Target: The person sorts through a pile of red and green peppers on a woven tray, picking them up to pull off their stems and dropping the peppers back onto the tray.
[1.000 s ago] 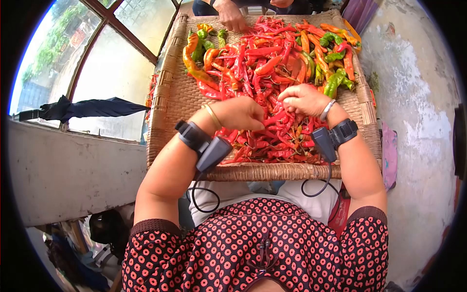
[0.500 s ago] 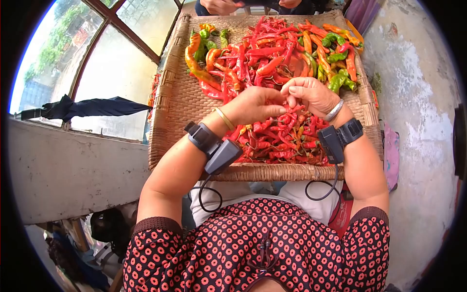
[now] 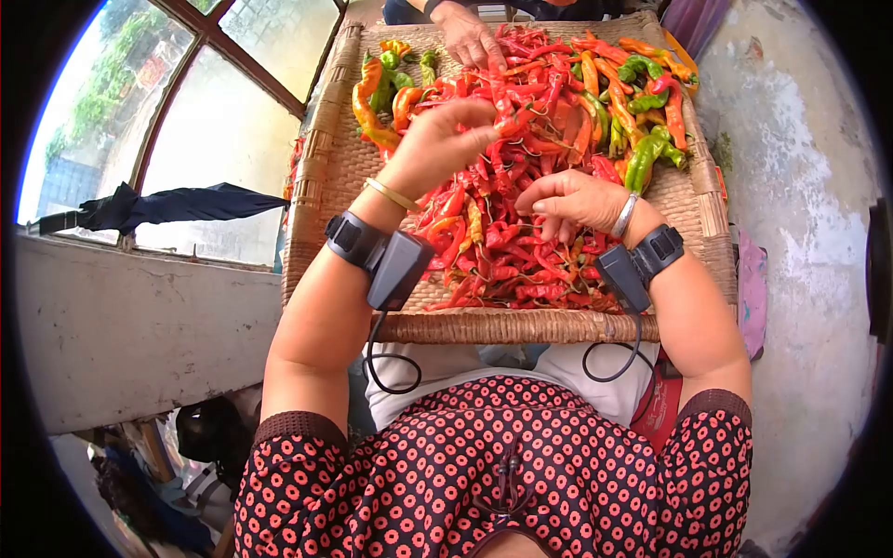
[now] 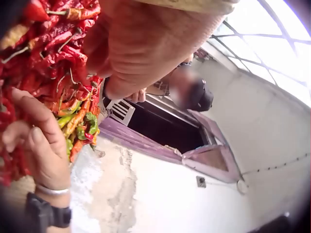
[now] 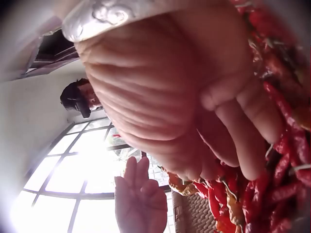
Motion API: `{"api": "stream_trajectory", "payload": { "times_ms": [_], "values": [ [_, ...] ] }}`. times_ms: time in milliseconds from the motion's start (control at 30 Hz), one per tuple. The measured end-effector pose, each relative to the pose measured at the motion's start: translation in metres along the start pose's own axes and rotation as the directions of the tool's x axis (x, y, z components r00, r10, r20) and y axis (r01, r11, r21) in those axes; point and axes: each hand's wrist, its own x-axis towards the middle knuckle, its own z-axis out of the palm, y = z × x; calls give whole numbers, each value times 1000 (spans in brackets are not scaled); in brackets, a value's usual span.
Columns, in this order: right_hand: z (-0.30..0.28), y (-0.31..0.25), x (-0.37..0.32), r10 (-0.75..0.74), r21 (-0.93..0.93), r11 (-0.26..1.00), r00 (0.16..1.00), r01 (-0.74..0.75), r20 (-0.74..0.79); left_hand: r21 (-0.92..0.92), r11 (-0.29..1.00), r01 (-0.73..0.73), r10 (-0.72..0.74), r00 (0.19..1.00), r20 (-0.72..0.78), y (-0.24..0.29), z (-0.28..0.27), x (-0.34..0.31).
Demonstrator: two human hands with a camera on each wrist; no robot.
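A heap of red chili peppers [image 3: 521,251] covers much of a woven tray [image 3: 326,205]. Over the heap's left part, my left hand [image 3: 437,149] reaches out with fingers extended; the right wrist view shows that left hand [image 5: 141,199] raised, nothing visible in it. My right hand [image 3: 581,203] hangs low above the middle of the heap, its fingers loosely bent. From the right wrist, the fingers [image 5: 238,131] droop close over the red chilies [image 5: 286,179], and nothing shows between them.
Green and orange peppers [image 3: 642,102] lie along the tray's right side, with more peppers [image 3: 377,98] at the far left. Another person's hand [image 3: 470,37] reaches onto the heap's far end. A folded dark umbrella [image 3: 186,206] lies on the window ledge at left. A wall [image 3: 800,232] stands right.
My left hand has moved from beside the right hand to farther forward and left. The right hand has dropped slightly nearer. The other person's hand has come back onto the heap.
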Motion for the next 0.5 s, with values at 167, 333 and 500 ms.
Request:
{"api": "stream_trajectory", "payload": {
  "times_ms": [167,333,500],
  "values": [
    [11,4,7,11,-64,998,996,-5,84,577,743,-339,-78,813,577,-13,14,-18],
    [7,12,15,68,-222,974,994,-49,81,630,633,-451,-206,686,698,-25,20,-25],
    [9,11,16,70,-309,950,994,-42,81,648,578,-496,-176,700,692,-28,24,-28]
  ]
}}
